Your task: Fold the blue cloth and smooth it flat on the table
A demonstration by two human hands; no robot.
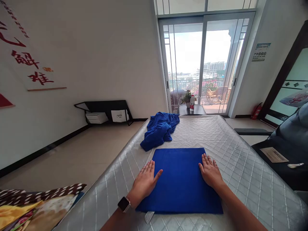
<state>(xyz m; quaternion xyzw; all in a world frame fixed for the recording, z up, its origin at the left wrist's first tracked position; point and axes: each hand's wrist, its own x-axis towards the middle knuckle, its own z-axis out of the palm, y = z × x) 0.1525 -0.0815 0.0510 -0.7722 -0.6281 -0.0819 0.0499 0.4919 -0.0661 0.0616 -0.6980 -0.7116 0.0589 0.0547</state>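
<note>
Left hand (144, 183), right hand (211, 170) on opposite edges of folded blue cloth (181, 183), likely to hold it flat. Fingers (152, 167) extended, gripping nothing.

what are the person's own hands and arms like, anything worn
The left hand and right hand show no gloves or rings. A square, dark-faced, pale-strapped wristwatch is worn on the left, none on the right. No sleeves show.

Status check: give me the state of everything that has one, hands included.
Folded blue cloth: flat, roughly rectangular
Crumpled blue cloth: loose heap
Left hand: open, at the folded cloth's left edge
Right hand: open, at its right edge
Bottle: standing upright
Watch: screen dark
Fire extinguisher: upright
</note>
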